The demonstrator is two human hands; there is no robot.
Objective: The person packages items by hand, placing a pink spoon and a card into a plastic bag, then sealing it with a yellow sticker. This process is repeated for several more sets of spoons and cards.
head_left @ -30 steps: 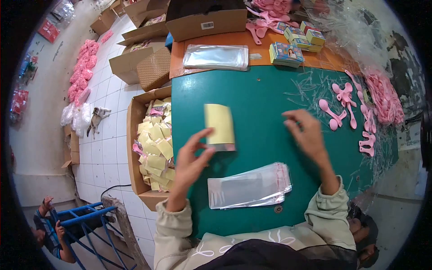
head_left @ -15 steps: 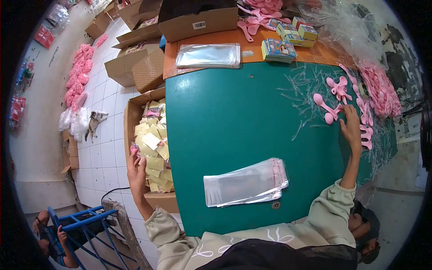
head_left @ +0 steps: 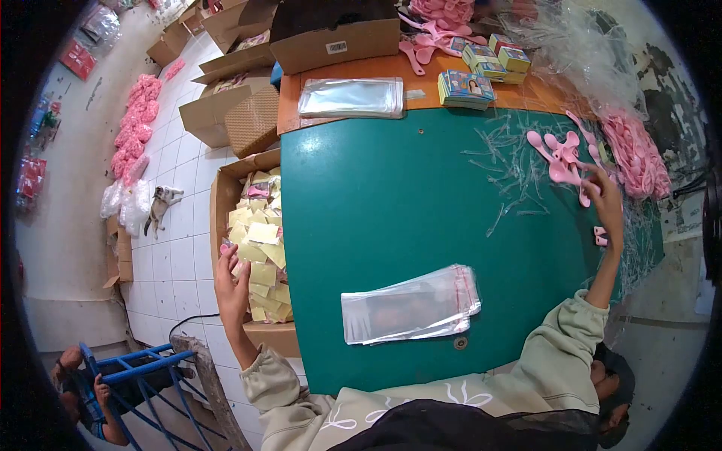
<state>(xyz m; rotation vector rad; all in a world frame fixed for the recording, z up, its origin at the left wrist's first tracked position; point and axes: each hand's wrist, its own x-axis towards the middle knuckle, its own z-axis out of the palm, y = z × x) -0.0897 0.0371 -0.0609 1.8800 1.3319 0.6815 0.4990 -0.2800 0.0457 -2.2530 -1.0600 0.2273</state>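
At the right side of the green table, my right hand (head_left: 608, 203) is closed on the handle end of a pink spoon (head_left: 562, 174), whose bowl points left. Other pink spoons (head_left: 569, 144) lie crosswise around and under it. My left hand (head_left: 232, 286) hangs over the left rim of a cardboard box (head_left: 219, 197), thumb and forefinger apart. A small pink piece (head_left: 226, 246) shows right at its fingertips. Inside the box are many pale yellow packets (head_left: 259, 231). A stack of clear plastic bags (head_left: 406, 307) lies on the table before me.
Thin clear plastic strips (head_left: 511, 161) are scattered near the spoons. Behind are more bags (head_left: 351, 98), small card stacks (head_left: 466, 89) and an open carton (head_left: 335, 43). A pink bundle (head_left: 635, 150) lies far right. A cat (head_left: 160, 204) is on the tiled floor; people sit at both lower corners.
My right hand has moved slightly right and down and has closed on a spoon. The spoons near it have shifted and turned. My left hand has barely moved.
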